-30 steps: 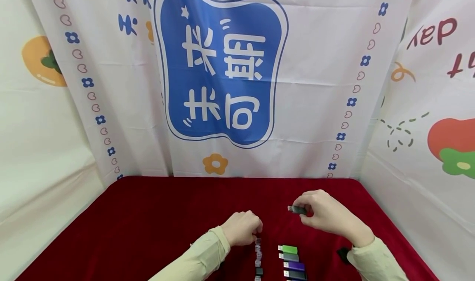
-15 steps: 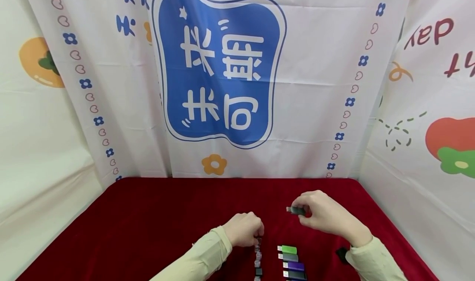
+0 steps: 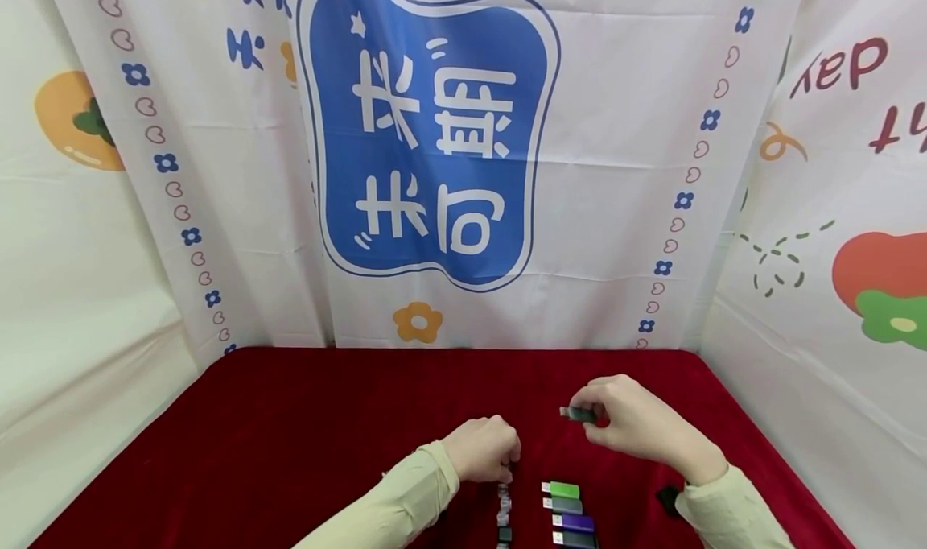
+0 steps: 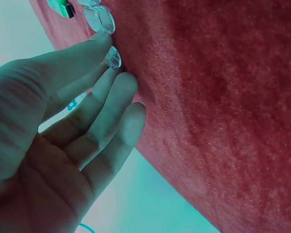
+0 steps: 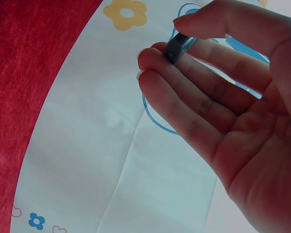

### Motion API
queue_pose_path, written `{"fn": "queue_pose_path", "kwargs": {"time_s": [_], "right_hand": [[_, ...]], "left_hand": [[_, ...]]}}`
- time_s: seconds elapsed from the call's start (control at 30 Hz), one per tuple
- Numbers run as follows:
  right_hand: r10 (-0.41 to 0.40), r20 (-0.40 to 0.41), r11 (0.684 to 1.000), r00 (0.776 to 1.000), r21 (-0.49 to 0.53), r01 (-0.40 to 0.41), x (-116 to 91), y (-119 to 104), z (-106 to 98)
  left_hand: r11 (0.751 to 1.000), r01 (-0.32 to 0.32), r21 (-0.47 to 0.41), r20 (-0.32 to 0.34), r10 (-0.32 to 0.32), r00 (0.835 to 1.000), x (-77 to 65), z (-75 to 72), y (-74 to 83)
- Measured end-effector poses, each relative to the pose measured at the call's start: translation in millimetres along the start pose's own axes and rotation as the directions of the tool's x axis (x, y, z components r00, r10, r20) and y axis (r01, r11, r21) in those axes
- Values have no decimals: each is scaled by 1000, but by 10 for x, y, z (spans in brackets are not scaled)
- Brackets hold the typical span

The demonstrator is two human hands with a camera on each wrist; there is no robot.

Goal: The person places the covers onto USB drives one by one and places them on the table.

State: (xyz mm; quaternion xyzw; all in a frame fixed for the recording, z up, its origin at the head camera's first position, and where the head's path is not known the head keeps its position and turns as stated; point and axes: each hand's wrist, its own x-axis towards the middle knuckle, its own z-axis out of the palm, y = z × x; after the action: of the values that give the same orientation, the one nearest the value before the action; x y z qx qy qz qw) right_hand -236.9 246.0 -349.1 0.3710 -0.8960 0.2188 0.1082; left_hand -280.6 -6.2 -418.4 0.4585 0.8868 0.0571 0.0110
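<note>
My right hand (image 3: pixel 633 422) pinches a dark grey USB stick (image 3: pixel 582 414) above the table, its metal plug pointing left. In the right wrist view the stick's dark end (image 5: pixel 176 48) shows between thumb and fingertips. My left hand (image 3: pixel 481 450) is low at the far end of a row of small clear caps (image 3: pixel 503 503). The left wrist view has a clear cap (image 4: pixel 114 57) pinched between thumb and fingers, partly hidden by them. Another clear cap (image 4: pixel 99 19) lies just beyond the thumb tip.
Right of the caps, several USB sticks lie in a column: green (image 3: pixel 563 489), grey (image 3: pixel 565 505), purple (image 3: pixel 575 523) and dark (image 3: pixel 577 539). A black cap (image 3: pixel 504 534) sits in the cap row. By the right sleeve lies a black object (image 3: pixel 668 501). Red cloth (image 3: pixel 326 420) covers the table.
My left hand has shifted slightly right and is at the far end of the cap row. My right hand stays nearly in place with the USB stick.
</note>
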Motion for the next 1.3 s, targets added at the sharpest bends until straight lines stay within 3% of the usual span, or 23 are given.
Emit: {"fn": "queue_pose_path", "kwargs": {"time_s": [0.2,0.47,0.7,0.87,1.07,1.2,1.3], "right_hand": [[13,1,1000,1000,7,-13,-1,6,2],[16,5,1000,1000,6,-16,-1,6,37],[16,3,1000,1000,-11,-16,-2,6,52],[3,4,1000,1000,-10,-3,-5,-2,40],[-14,-10,1000,1000,-12,14,2,-5,41],[-25,-25,1000,999,-14,25,3,-7,45],[-23,-33,1000,999,-15,22,3,-14,43]], "left_hand": [[1000,8,5,2,-8,1000,-7,0,-18],[999,-41,35,3,41,999,-10,18,-41],[996,-31,-88,-2,31,1000,-11,22,-106],[992,-63,-110,-54,57,997,-50,-15,-173],[978,-107,-178,-138,83,987,-151,-162,-171],[962,-154,-225,-235,100,967,-190,-312,-125],[947,-195,-254,-326,106,939,-224,-433,-67]]}}
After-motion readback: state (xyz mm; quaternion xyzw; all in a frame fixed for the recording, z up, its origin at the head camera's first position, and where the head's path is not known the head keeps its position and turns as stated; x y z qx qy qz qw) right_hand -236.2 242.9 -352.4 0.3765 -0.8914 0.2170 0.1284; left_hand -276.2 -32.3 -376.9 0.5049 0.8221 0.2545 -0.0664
